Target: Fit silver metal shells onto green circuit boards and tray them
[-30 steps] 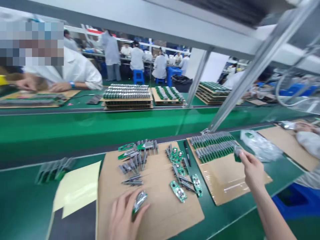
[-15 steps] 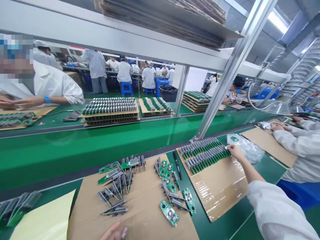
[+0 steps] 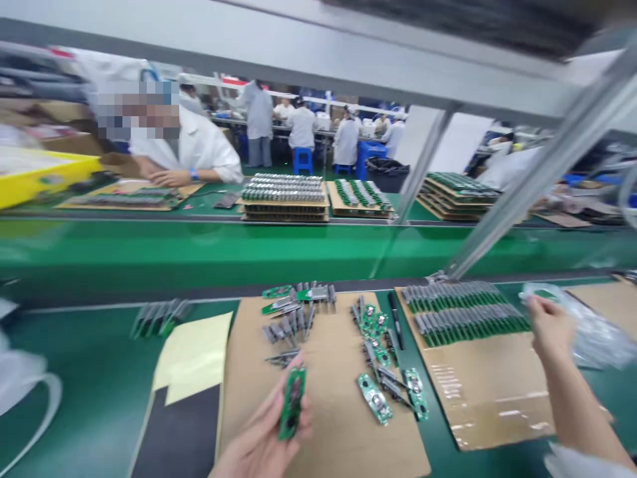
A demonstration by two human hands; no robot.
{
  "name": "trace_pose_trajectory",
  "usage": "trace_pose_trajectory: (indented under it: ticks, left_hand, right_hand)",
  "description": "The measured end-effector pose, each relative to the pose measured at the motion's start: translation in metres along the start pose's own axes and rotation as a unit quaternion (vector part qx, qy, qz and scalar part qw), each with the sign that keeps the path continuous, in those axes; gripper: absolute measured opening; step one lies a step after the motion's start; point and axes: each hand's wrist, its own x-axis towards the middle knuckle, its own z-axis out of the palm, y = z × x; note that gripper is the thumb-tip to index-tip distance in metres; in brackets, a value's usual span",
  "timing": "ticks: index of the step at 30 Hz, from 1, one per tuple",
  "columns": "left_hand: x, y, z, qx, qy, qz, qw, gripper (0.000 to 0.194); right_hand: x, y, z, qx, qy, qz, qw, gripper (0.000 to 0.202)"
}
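In my left hand is a small green circuit board, held upright over the cardboard sheet. Farther off on that sheet lie loose boards with grey displays. Several more green boards are scattered along its right side. My right hand is closed in a pinch beside the right end of two rows of standing boards on a second cardboard sheet. What its fingertips hold, if anything, I cannot make out. A clear plastic bag lies just behind this hand.
A black pen lies between the two sheets. Yellow paper and a dark sheet are at left, near several boards. A slanted metal post rises behind. Across the green divider sits a co-worker.
My left hand has come up from the bottom edge and now shows a board in its fingers. My right hand has moved slightly off the row's end. The view has swung left.
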Motion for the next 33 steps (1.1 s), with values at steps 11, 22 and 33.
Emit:
trace_pose_trajectory:
  ticks: [11, 22, 33]
  left_hand:
    - [-0.017, -0.015, 0.036, -0.067, -0.013, 0.046, 0.997, 0.030]
    - [-0.025, -0.017, 0.033, -0.026, -0.073, 0.079, 0.994, 0.027]
    - [-0.030, -0.010, 0.035, 0.095, -0.035, 0.162, 0.982, 0.088]
  right_hand:
    - [-0.277, -0.120, 0.025, 0.194, -0.333, -0.316, 0.867, 0.011]
    - [-0.295, -0.161, 0.028, 0.194, -0.276, -0.454, 0.825, 0.022]
    - [-0.306, -0.129, 0.034, 0.258, -0.435, -0.215, 0.835, 0.022]
